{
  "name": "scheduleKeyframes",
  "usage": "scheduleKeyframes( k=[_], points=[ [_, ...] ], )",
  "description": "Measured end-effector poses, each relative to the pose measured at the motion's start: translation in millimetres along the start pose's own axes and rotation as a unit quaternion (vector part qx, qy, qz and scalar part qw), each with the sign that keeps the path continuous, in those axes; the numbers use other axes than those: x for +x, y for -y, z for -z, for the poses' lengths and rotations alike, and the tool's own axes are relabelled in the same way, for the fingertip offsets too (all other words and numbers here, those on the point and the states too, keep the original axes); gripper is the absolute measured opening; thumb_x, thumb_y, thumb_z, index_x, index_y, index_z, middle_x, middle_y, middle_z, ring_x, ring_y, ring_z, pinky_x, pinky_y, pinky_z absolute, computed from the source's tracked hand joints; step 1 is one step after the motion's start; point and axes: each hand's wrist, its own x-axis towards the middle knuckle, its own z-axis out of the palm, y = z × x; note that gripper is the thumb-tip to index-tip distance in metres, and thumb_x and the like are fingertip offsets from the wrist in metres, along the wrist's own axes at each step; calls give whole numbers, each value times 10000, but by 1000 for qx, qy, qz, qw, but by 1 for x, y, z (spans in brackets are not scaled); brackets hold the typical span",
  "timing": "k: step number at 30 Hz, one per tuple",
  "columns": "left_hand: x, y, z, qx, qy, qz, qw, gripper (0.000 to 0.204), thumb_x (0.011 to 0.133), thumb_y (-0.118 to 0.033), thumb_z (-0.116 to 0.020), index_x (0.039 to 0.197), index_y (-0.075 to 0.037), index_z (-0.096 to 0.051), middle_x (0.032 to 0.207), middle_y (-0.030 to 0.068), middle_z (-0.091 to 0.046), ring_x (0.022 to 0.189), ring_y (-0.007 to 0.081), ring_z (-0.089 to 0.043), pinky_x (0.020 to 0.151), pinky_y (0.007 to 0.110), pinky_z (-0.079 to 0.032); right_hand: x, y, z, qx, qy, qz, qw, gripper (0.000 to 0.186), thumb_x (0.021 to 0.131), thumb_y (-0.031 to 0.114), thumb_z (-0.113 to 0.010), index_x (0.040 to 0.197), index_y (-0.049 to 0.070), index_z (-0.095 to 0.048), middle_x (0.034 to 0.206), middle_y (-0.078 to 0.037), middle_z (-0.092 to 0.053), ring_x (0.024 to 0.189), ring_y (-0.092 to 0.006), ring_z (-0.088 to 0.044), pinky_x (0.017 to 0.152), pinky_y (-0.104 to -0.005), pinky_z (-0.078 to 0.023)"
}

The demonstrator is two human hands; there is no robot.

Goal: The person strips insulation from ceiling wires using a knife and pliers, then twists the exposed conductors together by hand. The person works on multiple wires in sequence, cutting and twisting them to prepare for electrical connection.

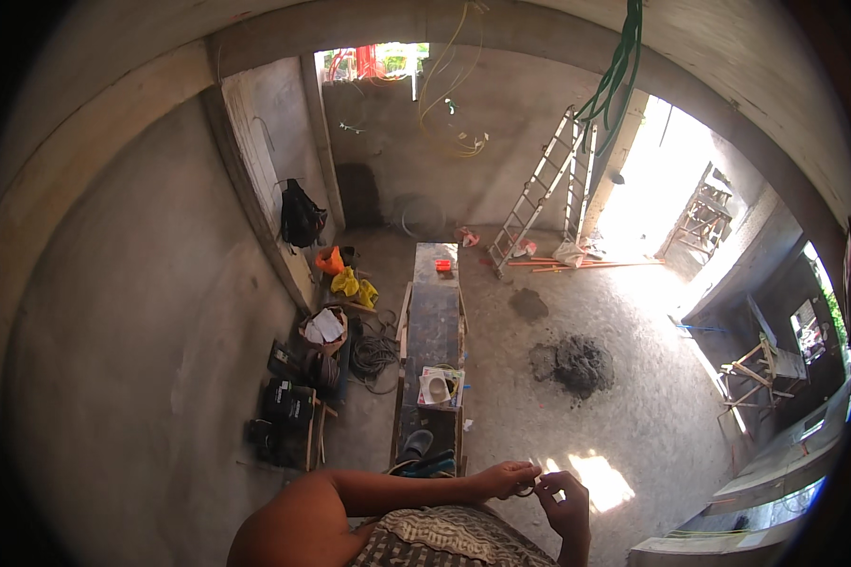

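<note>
My left hand [504, 477] and my right hand [567, 504] meet low in the view, just above my patterned garment [444, 539]. Together the fingers pinch a small dark ring-shaped item [528, 489] and a thin pale strip [550, 493]; both are too small to identify. Below my hands stretches a long dark plank platform [433, 326], and my foot in a dark sandal [414, 444] rests on its near end. A pale open box [440, 387] lies on the plank, with a small red item [442, 266] at the far end.
Bare concrete room seen from high up. An aluminium ladder [539, 189] leans at the back beside a bright doorway. A dark mortar heap [577, 364] lies on the floor. Bags, cable coils [373, 354] and tool cases [288, 411] line the left wall. Wooden trestles [756, 364] stand right.
</note>
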Motion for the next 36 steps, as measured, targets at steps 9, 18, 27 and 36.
scheduleKeyframes(
  k=[9, 18, 27, 36],
  points=[
    [10, 16, 2, 3, 29, -28, 999, 356, 1113, -456, -498, 1080, -133, -643, 764, -85, -490, 600, 30, -376, 499, 215, -269, -6, -9, 5, 70, 69, -49, 994, 341, 830, 3, -714, 1155, 47, -621, 831, -84, -687, 703, -201, -686, 674, -357, -571],
    [15, 8, -2, 4, 20, -10, 1000, 411, 1086, -537, -502, 982, -157, -621, 717, -76, -479, 541, 34, -348, 451, 228, -250, -9, -10, 1, 3, -19, 26, 999, 384, 828, -30, -689, 1200, 42, -626, 857, -96, -685, 738, -236, -686, 668, -370, -566],
    [21, 8, -3, -2, 7, -6, 1000, 384, 1101, -500, -491, 1011, -157, -638, 707, -76, -479, 539, 35, -345, 445, 231, -252, -3, -12, 5, 5, 30, 13, 999, 369, 845, -26, -659, 1200, 52, -596, 873, -103, -684, 710, -260, -685, 663, -399, -570],
    [17, -2, 7, -142, -23, 88, 986, 418, 1067, -497, -552, 883, -127, -615, 704, -61, -483, 545, 71, -363, 489, 248, -250, -6, -24, -7, -23, 11, 60, 998, 289, 880, 3, -635, 1132, 37, -497, 874, -163, -642, 713, -322, -663, 657, -423, -554]
  ],
)
